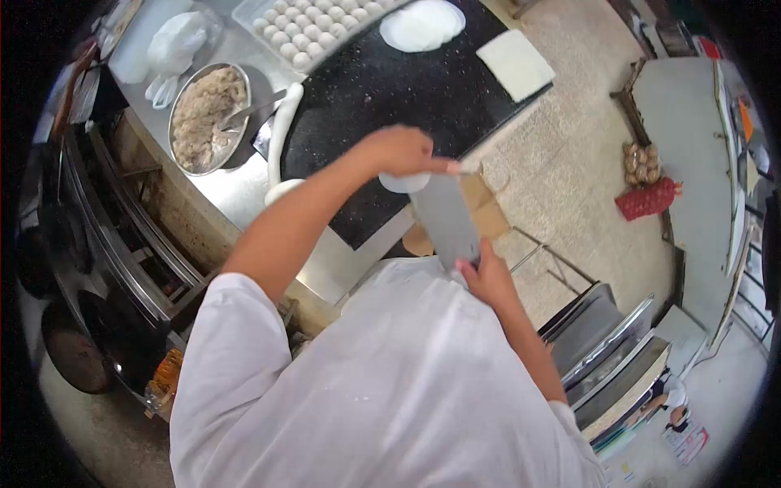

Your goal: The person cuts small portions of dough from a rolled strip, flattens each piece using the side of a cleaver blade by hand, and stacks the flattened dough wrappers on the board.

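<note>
A flat grey rectangular blade spans the space between my two hands, in front of the white shirt. My left hand is closed at its upper end, one finger laid along the top edge. Lower down, my right hand grips the opposite end, thumb on the edge. A thin white dough disc shows just under my left hand, partly covered; whether the hand holds it cannot be made out. Behind lies the black work board, with a stack of white rounds and a square white stack.
Left of the board are a long dough roll and an oval bowl of filling with a utensil. Small dough balls fill a tray at the top. Metal trays stand low on the right; a red net bag lies beyond.
</note>
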{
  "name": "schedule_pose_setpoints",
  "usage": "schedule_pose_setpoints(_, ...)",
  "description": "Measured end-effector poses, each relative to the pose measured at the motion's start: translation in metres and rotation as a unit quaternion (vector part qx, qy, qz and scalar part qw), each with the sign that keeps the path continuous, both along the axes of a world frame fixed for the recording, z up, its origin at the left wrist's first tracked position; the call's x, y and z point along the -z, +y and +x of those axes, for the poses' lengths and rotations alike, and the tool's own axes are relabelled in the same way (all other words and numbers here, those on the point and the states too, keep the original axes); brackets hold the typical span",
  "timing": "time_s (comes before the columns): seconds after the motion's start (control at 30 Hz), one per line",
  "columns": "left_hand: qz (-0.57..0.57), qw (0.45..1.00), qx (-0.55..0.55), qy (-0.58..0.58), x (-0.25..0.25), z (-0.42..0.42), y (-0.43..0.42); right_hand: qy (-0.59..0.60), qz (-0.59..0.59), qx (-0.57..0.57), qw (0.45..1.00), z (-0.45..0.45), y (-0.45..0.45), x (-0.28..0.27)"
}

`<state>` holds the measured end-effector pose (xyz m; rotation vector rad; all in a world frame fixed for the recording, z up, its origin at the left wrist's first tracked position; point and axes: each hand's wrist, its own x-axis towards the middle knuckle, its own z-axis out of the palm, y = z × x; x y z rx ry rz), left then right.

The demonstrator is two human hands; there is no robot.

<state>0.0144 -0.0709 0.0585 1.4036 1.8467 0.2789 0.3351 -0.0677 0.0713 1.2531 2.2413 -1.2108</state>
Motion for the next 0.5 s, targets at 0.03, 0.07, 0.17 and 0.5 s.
schedule_pose_setpoints(0.03,-0.021,0.999,-0.006,-0.041,-0.005,0.005,-0.015,0.003,0.008,-0.005,1.0,0.012,-0.003,-0.006)
schedule_pose_setpoints(0.07,-0.013,0.999,-0.008,-0.038,-0.004,0.008,-0.027,-0.004,0.005,-0.022,1.0,0.025,-0.001,-0.007)
schedule_pose_setpoints(0.17,0.115,0.97,-0.214,-0.005,0.016,0.016,-0.056,0.034,0.03,-0.023,0.999,0.016,0.029,-0.003)
schedule_pose_setpoints(0.5,0.25,0.881,-0.394,-0.077,0.009,0.056,-0.078,0.099,0.052,-0.219,0.969,-0.105,0.076,0.042)
